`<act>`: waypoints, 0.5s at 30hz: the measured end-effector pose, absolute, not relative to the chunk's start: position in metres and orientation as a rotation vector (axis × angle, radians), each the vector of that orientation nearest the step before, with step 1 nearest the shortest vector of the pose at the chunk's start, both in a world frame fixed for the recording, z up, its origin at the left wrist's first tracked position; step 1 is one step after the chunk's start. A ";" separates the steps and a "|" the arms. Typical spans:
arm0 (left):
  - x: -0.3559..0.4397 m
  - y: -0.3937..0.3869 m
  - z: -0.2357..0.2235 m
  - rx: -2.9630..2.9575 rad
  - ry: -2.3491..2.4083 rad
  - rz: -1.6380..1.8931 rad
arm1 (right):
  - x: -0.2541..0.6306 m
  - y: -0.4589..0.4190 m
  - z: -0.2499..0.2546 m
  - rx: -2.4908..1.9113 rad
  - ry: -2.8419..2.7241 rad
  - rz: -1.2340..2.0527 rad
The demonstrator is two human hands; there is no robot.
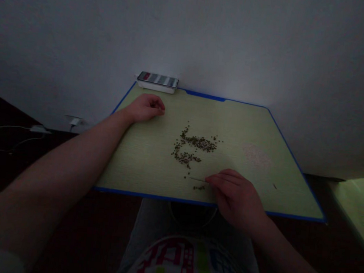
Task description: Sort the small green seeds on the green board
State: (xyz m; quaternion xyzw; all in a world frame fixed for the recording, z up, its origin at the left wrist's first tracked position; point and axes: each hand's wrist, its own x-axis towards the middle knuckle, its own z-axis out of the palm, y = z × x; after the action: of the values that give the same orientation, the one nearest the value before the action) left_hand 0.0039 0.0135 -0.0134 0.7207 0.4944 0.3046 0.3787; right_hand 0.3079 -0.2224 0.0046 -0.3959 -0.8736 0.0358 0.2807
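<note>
Head view. Bench [144,163], pale green top, blue edging. Right hand [236,194]: fingertips pinching one thin stick [197,179], pale, pointing left, low over the near part of the bench. Dark grains [200,143], many, scattered mid-bench beyond the stick; small cluster [199,187] just on its near side. Pale grains [256,156], spread flat, right. Left hand [146,108]: at the far left, fingers loosely curled; contents, if any, unclear. Phone [158,79], one, atop white box [156,87], far left corner.
</note>
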 end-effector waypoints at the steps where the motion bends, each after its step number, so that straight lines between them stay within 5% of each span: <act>1: 0.004 0.013 -0.013 1.839 1.267 0.781 | 0.308 -0.224 0.005 -1.055 -2.337 0.094; 15: 0.002 0.016 -0.016 1.857 1.235 0.803 | 0.305 -0.221 -0.001 -1.109 -2.340 0.030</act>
State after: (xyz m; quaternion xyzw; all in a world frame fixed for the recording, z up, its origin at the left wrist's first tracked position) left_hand 0.0019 0.0158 -0.0164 0.7260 0.4827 0.3138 0.3761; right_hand 0.3045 -0.2213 -0.0006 -0.4120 -0.8694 0.0112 0.2725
